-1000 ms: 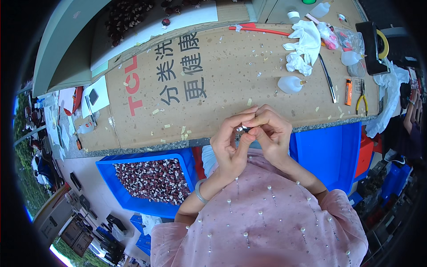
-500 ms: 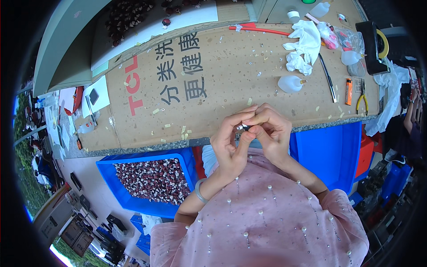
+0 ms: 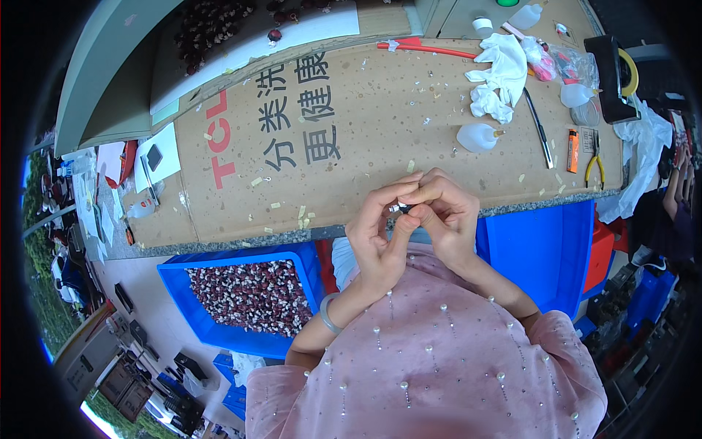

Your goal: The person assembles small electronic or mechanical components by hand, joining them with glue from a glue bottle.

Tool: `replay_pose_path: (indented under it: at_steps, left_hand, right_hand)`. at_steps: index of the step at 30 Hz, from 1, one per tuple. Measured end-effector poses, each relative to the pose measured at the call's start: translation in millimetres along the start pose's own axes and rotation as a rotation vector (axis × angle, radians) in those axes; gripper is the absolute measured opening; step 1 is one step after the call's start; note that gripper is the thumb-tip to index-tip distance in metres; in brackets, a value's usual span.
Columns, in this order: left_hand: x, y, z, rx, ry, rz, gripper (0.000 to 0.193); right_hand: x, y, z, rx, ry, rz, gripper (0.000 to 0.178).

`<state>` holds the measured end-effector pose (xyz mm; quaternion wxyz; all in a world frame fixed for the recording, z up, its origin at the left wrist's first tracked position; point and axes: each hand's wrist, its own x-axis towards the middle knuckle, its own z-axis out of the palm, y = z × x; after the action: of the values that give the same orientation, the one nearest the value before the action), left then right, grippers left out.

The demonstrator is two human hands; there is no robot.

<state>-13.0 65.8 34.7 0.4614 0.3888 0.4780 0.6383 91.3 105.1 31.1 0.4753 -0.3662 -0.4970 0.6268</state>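
Both hands meet just above the table's near edge, fingers pinched together around one small black and white piece (image 3: 401, 208) with a shiny tip. My left hand (image 3: 379, 235) grips it from the left between thumb and fingertips. From the right, my right hand (image 3: 451, 223) closes on the same piece with thumb and forefinger. Most of the piece is covered by the fingers, so its exact kind cannot be told. Below and to the left, a blue bin (image 3: 170, 293) holds a heap of small dark red and white parts (image 3: 248, 298).
Cardboard (image 3: 241, 197) covers the table. On its right lie a squeeze bottle (image 3: 479, 137), white gloves (image 3: 503, 66), a pen (image 3: 540, 128), an orange box cutter (image 3: 572, 150), yellow-handled pliers (image 3: 596, 161) and a tape dispenser (image 3: 610, 77). Another blue bin (image 3: 537, 249) sits at right. More dark red parts (image 3: 208, 29) lie on the shelf.
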Motion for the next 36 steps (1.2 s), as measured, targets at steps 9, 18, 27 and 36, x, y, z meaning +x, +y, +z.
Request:
replay_pose_path:
  at_steps: [9,18,27,36]
  left_hand:
    - [0.8,-0.9,-0.2,-0.009,0.010,-0.036,0.029]
    - [0.5,-2.2,-0.4,-0.027,0.038,-0.082,0.028]
    - [-0.3,-1.7,-0.4,-0.025,0.045,-0.094,0.029]
    - [-2.5,-3.6,-1.7,-0.009,0.041,-0.086,0.029]
  right_hand:
    - [0.9,1.4,-0.4,0.028,0.000,0.026,0.015]
    - [2.9,3.2,0.4,0.093,-0.019,0.037,0.016]
    - [2.3,4.5,0.3,0.114,-0.028,0.046,0.020]
    - [1.2,4.7,-0.1,0.101,-0.034,0.045,0.021]
